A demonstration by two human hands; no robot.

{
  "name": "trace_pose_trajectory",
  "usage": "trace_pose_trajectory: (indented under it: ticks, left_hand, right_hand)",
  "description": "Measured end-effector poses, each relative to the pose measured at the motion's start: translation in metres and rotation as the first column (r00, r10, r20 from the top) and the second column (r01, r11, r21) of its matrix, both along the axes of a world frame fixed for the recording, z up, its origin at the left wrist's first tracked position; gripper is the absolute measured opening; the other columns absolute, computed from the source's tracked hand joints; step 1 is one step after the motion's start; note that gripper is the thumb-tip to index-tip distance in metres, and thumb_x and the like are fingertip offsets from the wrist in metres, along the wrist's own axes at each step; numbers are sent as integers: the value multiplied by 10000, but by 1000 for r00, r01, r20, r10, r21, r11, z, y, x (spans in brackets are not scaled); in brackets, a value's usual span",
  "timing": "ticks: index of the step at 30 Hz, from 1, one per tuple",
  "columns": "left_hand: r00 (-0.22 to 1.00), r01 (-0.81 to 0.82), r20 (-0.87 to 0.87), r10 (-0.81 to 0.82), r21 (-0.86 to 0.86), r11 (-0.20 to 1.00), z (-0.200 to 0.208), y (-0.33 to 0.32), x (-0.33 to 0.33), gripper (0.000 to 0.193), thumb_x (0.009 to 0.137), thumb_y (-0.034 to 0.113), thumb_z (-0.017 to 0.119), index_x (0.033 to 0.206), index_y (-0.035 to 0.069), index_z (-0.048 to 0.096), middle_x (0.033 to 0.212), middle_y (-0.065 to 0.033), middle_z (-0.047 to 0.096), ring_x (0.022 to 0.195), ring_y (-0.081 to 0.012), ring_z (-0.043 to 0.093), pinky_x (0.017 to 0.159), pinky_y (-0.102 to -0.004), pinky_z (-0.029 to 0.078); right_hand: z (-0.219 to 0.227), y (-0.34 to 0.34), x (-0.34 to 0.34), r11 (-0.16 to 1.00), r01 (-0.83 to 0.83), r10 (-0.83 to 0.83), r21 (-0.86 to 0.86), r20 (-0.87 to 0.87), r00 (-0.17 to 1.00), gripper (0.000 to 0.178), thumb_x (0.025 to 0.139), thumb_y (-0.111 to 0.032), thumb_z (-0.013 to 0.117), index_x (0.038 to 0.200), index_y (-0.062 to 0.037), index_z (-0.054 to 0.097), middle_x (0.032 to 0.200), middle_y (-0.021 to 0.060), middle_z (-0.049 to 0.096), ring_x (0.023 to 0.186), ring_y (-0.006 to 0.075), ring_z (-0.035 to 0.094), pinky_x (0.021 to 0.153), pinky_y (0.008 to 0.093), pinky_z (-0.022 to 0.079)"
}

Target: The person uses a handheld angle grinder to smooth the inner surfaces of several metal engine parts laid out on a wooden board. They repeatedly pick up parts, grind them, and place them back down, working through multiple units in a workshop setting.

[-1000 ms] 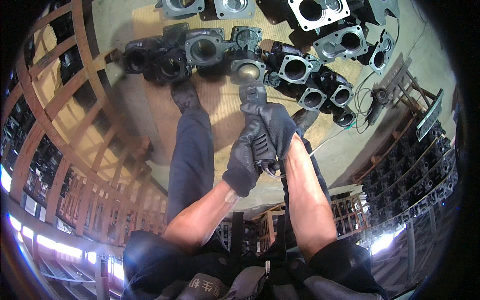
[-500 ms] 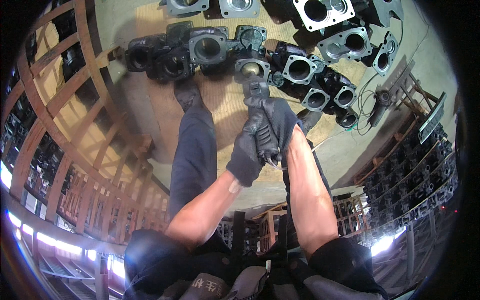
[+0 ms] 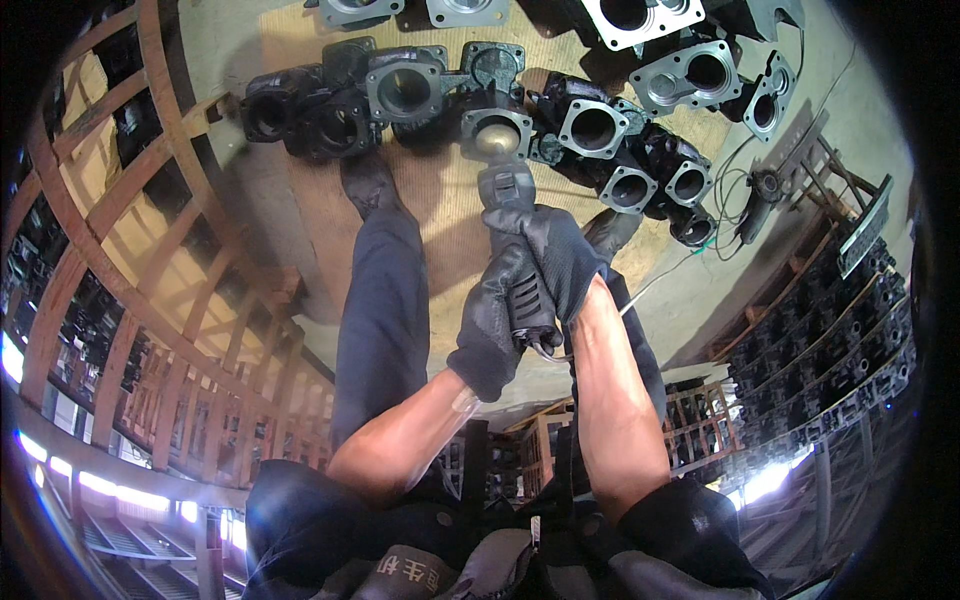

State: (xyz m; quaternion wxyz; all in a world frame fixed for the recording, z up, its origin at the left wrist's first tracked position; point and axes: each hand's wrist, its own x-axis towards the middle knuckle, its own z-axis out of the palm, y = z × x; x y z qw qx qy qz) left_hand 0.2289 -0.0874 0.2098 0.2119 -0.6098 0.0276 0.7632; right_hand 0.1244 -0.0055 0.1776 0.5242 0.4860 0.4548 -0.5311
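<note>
Both of my hands wear dark gloves and are closed round a black corded power tool (image 3: 527,298), which looks like a grinder. My right hand (image 3: 556,248) wraps the upper part of its body, while my left hand (image 3: 490,325) grips lower, by the vents and cord end. The tool's head points away from me, at the near edge of a black casting (image 3: 497,135) with a square machined flange. A brassy glow shows inside that round opening. The tool's working tip is hidden, so I cannot tell whether it touches the metal.
Several black flanged castings (image 3: 405,92) stand in a row on a cardboard sheet (image 3: 300,215), with more beyond. Another corded grinder (image 3: 765,192) lies on the floor at right among loose cables. Wooden crates (image 3: 150,180) line the left; stacked castings (image 3: 820,350) fill the right.
The castings have shifted slightly up and left in view. My hands and the tool sit slightly lower, with a little more of the lit opening showing. The grip is unchanged.
</note>
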Motion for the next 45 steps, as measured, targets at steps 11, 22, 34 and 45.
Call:
trace_pose_trajectory:
  ticks: [11, 22, 34, 45]
  left_hand:
    - [992, 85, -91, -91, -75, 994, -28, -2, -24, 293, 1014, 280, 495, 1147, 45, 609, 957, -23, 659, 772, -121, 645, 636, -253, 532]
    - [991, 134, 8, -134, -85, 987, 9, -1, -15, 293, 1000, 326, 523, 1065, 57, 619, 878, -17, 653, 673, -122, 640, 581, -261, 542]
    - [982, 186, 67, -179, -130, 974, 15, -1, -21, 267, 994, 321, 537, 1042, 73, 621, 854, 7, 639, 665, -111, 627, 591, -244, 526]
    - [989, 139, -28, -142, -102, 985, -20, -6, -34, 243, 980, 296, 565, 1057, 75, 631, 871, -17, 662, 656, -115, 624, 551, -247, 514]
  right_hand:
    - [-41, 8, 0, 995, -78, 74, -57, -67, 995, 256, 872, -256, 703, 882, 0, 691, 761, 21, 644, 614, 101, 565, 561, 252, 456]
    - [-6, 5, 7, 997, 45, -46, -66, -12, 999, 243, 791, -230, 756, 849, -9, 672, 703, 37, 614, 560, 148, 555, 514, 298, 437]
    - [-1, 4, 8, 999, 38, -39, -30, -44, 998, 256, 790, -233, 755, 846, 0, 667, 702, 32, 614, 564, 147, 560, 517, 302, 443]
    - [-37, 8, -1, 983, -163, 156, -86, -80, 984, 217, 923, -197, 596, 1031, -45, 709, 856, 32, 686, 732, 118, 605, 679, 269, 502]
